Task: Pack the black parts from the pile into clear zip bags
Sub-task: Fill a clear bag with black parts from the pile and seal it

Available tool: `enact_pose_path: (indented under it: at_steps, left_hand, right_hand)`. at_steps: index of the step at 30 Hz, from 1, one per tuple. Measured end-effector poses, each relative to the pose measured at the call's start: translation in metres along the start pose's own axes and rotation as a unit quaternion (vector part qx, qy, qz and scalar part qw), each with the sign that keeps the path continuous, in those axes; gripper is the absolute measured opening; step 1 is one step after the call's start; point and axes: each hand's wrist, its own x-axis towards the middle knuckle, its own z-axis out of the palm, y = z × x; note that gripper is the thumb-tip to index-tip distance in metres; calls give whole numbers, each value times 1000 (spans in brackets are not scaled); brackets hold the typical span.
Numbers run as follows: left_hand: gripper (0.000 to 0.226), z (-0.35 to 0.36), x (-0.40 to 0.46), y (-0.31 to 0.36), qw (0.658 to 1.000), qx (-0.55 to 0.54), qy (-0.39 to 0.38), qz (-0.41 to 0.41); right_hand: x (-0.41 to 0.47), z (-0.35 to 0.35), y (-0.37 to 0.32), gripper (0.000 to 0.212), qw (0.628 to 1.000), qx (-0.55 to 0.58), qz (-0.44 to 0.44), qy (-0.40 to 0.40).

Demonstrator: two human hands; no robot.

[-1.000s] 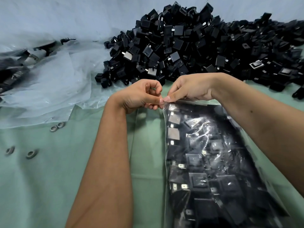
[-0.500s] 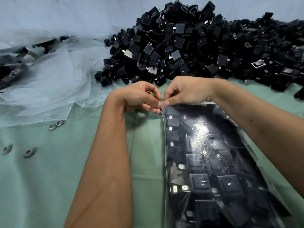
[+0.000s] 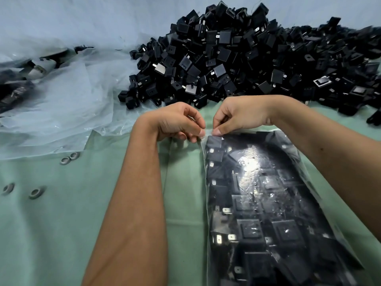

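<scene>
A clear zip bag filled with black square parts lies flat on the green cloth, running from the middle toward the lower right. My left hand pinches the bag's far left corner at its mouth. My right hand pinches the same top edge just to the right, thumb and fingers curled on the plastic. The two hands almost touch. A big pile of black parts with metal tabs spreads across the back, just beyond my hands.
Crumpled clear plastic sheeting covers the left back area, with dark items under it at the far left. Several small grey metal rings lie on the green cloth at the left.
The bag has flattened and its top corner has settled a little lower on the cloth. Both hands have stayed pinched at that corner, shifting only slightly.
</scene>
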Motion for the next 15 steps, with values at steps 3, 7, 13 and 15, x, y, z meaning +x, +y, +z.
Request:
enact_pose_path:
  at_steps: [3,7,13,15]
  left_hand:
    - [17,4,4,5,998,61,-3,5]
    - [16,5,4,2,999,24,-12,30]
    - [11,2,4,0,999,6,-14,40]
    - [12,0,2,1,999,15,-16,25]
  right_hand:
    - [0,0,-2,23,1000,-2,0,-12]
    - [-1,0,-2,23,1000,15,-6,-7]
    - [-12,-10,13,12,997,69,12,-29]
    - [-13,-9,16,12,998,57,2,-22]
